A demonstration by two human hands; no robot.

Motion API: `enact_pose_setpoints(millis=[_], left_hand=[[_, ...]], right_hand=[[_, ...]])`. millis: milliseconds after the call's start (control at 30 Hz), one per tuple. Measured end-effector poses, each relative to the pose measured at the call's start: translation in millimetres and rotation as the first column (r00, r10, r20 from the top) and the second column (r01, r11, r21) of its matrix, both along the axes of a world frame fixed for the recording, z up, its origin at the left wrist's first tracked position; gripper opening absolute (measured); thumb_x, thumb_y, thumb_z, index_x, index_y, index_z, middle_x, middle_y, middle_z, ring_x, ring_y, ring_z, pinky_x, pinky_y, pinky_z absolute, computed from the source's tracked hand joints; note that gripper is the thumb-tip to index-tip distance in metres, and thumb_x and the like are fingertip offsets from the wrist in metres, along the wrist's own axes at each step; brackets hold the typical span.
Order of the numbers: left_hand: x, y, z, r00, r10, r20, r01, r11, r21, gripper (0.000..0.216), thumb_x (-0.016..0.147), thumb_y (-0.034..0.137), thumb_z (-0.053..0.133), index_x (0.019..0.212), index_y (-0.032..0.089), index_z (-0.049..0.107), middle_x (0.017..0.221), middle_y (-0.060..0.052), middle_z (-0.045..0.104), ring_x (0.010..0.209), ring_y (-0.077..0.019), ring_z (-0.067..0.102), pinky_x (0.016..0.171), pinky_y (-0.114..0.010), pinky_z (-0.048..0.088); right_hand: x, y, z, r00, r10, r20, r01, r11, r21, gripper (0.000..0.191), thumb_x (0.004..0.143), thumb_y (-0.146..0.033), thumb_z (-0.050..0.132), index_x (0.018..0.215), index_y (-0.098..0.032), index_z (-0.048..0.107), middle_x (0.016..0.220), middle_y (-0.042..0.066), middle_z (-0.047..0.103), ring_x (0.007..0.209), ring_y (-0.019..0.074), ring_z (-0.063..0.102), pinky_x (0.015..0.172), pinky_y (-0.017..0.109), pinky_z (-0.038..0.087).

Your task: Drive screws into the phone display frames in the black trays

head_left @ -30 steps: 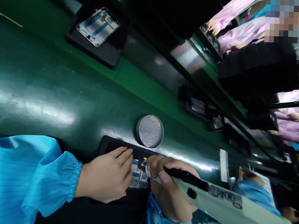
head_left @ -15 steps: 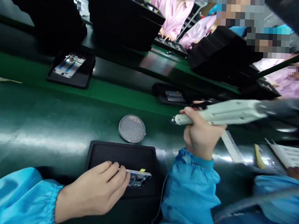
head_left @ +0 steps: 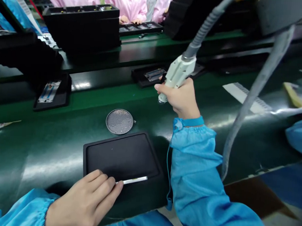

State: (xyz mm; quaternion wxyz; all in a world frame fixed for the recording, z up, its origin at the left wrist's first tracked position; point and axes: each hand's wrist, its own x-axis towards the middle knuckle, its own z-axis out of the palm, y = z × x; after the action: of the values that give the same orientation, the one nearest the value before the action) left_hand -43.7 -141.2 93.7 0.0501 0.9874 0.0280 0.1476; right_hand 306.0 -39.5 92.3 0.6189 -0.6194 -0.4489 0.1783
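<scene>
A: Left hand point(head_left: 83, 203), near edge, low left. Fingers curled, tips pinching the end of a thin flat phone frame point(head_left: 134, 181), seen nearly edge-on as a pale strip.

B: Where does the frame sit?

A: On the near part of a black tray point(head_left: 121, 155), which lies on the green belt point(head_left: 51, 148) directly in front of the person. Frame touches the tray's near rim area; its right end bears a small yellow mark.

B: Right hand?

A: Right hand point(head_left: 183, 99) raised above the belt, right of centre, wrapped closed around a pale electric screwdriver point(head_left: 176, 75). Tip points down and left, clear of the belt. A grey hose point(head_left: 207, 24) runs up from the tool's top.

B: Anything between the hands?

A: A round perforated metal dish point(head_left: 119, 121), just beyond the tray's far edge, apart from both hands.

B: Further off?

A: Another black tray with a phone frame point(head_left: 50, 91) at far left on the belt. Stacked black trays point(head_left: 82, 26) beyond. People in pink sleeves point(head_left: 128, 5) at the far side.
</scene>
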Motion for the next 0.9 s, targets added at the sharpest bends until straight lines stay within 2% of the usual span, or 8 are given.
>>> enact_pose_setpoints(millis=[200,533,700,900], left_hand=[[-0.9,1.5,2.0,0.999,-0.042,-0.028,0.040,0.997,-0.065,0.038,0.097,0.004,0.032,0.120,-0.002,0.061,0.093,-0.016,0.063,0.082,-0.0229,0.059,0.071,-0.038,0.052],[0.4,2.4,1.0,0.999,-0.032,-0.004,0.032,0.996,-0.086,0.037,0.098,0.005,0.031,0.119,-0.001,0.061,0.094,-0.015,0.063,0.081,-0.0220,0.058,0.071,-0.037,0.051],[2.0,2.5,-0.1,1.000,-0.019,-0.012,0.019,0.998,-0.058,0.036,0.097,0.006,0.033,0.118,0.000,0.062,0.094,-0.016,0.063,0.082,-0.0232,0.058,0.070,-0.038,0.051],[6.4,1.6,0.9,0.994,-0.017,-0.108,0.016,1.000,-0.008,0.039,0.097,0.007,0.034,0.128,0.002,0.057,0.089,-0.014,0.063,0.075,-0.0223,0.058,0.064,-0.037,0.048]], right_hand=[[-2.9,2.1,3.0,0.998,0.052,-0.018,-0.052,0.998,0.019,0.017,0.064,-0.021,0.077,0.072,-0.019,0.062,0.068,-0.001,0.060,0.065,0.0148,0.056,0.068,0.038,0.056],[-4.0,1.9,3.3,0.999,0.040,0.011,-0.040,0.999,-0.003,0.018,0.065,-0.019,0.076,0.069,-0.019,0.059,0.065,-0.002,0.058,0.061,0.0143,0.053,0.068,0.040,0.055],[-5.9,2.9,1.9,0.998,0.052,-0.030,-0.052,0.999,-0.007,0.017,0.066,-0.016,0.077,0.072,-0.018,0.061,0.065,-0.001,0.057,0.062,0.0139,0.052,0.067,0.038,0.054],[-5.9,3.9,0.0,0.999,0.046,0.006,-0.046,0.999,-0.001,0.016,0.064,-0.017,0.076,0.073,-0.019,0.063,0.067,-0.002,0.058,0.063,0.0139,0.053,0.069,0.039,0.054]])
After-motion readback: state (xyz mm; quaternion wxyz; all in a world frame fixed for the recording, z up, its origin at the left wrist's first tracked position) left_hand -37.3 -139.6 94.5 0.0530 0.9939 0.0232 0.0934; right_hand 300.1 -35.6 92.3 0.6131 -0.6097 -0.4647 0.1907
